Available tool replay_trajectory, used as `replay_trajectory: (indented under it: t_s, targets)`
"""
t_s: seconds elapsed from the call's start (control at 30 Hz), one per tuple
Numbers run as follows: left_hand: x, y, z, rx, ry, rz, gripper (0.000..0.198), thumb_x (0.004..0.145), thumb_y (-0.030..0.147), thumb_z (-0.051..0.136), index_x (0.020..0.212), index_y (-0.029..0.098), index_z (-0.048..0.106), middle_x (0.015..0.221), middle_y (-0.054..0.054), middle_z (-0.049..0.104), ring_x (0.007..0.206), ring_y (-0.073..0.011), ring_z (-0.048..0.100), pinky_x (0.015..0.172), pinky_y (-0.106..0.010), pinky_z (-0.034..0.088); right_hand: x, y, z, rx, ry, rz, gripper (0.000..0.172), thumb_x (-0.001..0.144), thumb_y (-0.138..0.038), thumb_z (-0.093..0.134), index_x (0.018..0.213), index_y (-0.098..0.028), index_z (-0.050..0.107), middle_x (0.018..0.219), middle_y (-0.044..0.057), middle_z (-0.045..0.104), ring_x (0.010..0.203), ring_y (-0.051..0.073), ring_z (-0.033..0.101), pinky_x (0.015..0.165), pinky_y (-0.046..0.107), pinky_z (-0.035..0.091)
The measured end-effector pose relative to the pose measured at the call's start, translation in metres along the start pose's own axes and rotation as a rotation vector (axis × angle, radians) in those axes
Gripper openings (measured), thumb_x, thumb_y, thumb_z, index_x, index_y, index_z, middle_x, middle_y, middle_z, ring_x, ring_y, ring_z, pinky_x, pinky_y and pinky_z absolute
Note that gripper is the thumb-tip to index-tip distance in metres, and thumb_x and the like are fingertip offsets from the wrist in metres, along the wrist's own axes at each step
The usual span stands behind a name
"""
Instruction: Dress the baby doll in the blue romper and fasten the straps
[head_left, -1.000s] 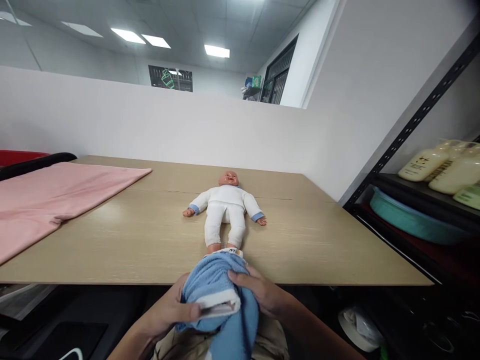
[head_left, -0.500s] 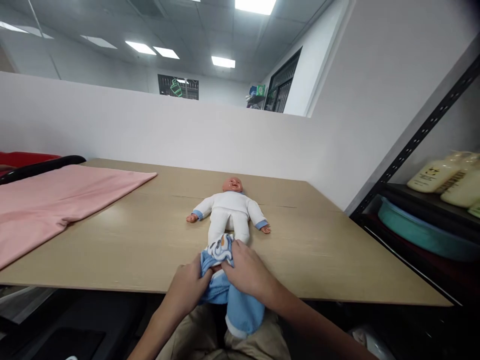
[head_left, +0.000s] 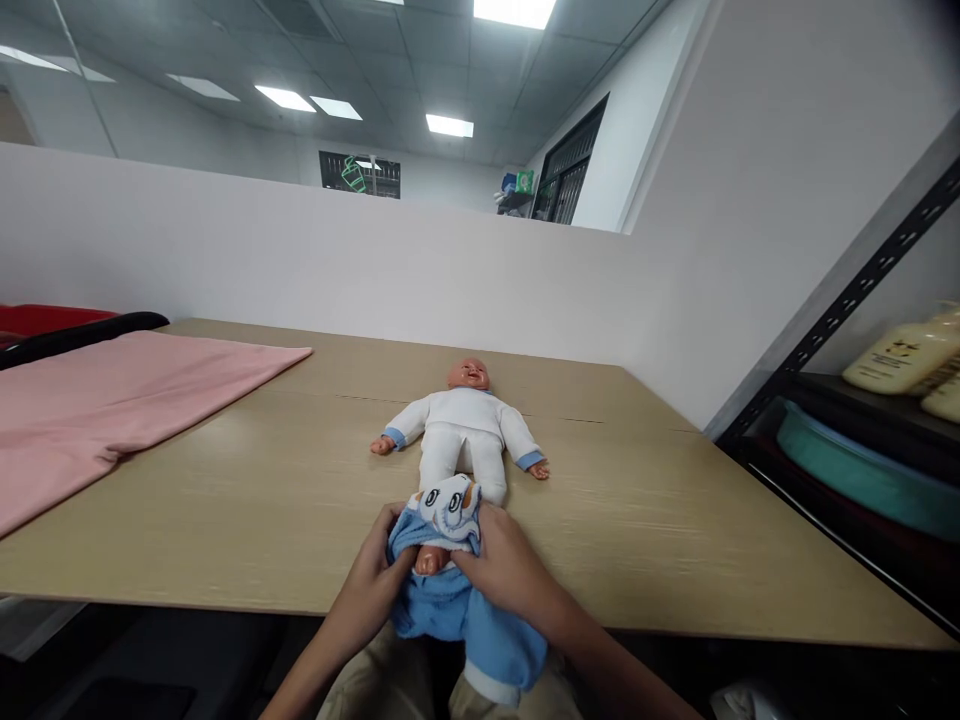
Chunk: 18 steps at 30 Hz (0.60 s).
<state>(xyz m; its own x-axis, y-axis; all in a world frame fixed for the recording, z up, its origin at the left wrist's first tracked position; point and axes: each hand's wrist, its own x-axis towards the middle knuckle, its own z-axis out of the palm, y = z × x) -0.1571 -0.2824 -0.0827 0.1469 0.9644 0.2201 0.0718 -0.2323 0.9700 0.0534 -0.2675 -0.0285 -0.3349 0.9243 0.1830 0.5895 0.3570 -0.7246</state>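
Broad pale-tan wood-grain desk (head_left: 637, 520), bearing a white cloth-bodied doll with blue cuffs (head_left: 463, 415), laid face-up at mid-width, head toward the back edge, feet toward the front. Blue terry garment with white cartoon-face patch (head_left: 450, 595), gathered about the doll's lower legs at the front edge, partly hanging past it, with one reddish-brown plastic foot (head_left: 431, 559) bare in the opening. Left hand (head_left: 376, 565): curled closed, gripping the garment left of the foot. Right hand (head_left: 506, 560): likewise closed, thumb and fingers pinching the garment on the right. Flat pink cloth (head_left: 150, 395), spread along the desk's left side.
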Motion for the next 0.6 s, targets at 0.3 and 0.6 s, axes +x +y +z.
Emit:
replay_trajectory:
  t_s: [0.3, 0.6]
  targets:
    - [0.016, 0.003, -0.015, 0.176, -0.056, 0.059, 0.04, 0.101, 0.035, 0.06, 0.136, 0.018, 0.066, 0.143, -0.013, 0.071, 0.137, -0.0327, 0.062, 0.123, -0.044, 0.045, 0.008, -0.001, -0.01, -0.233, 0.035, -0.167, 0.036, 0.082, -0.014, 0.075, 0.118, -0.019, 0.075, 0.14, 0.014, 0.064, 0.138, 0.033, 0.052, 0.123, 0.047, 0.041]
    - [0.031, 0.001, -0.028, 0.183, -0.057, 0.162, 0.035, 0.102, 0.039, 0.062, 0.126, 0.017, 0.073, 0.145, -0.014, 0.068, 0.14, -0.0327, 0.059, 0.123, -0.041, 0.044, 0.018, 0.009, -0.008, -0.281, -0.022, -0.293, 0.022, 0.089, -0.021, 0.076, 0.111, -0.021, 0.079, 0.124, 0.013, 0.072, 0.129, 0.032, 0.059, 0.117, 0.047, 0.048]
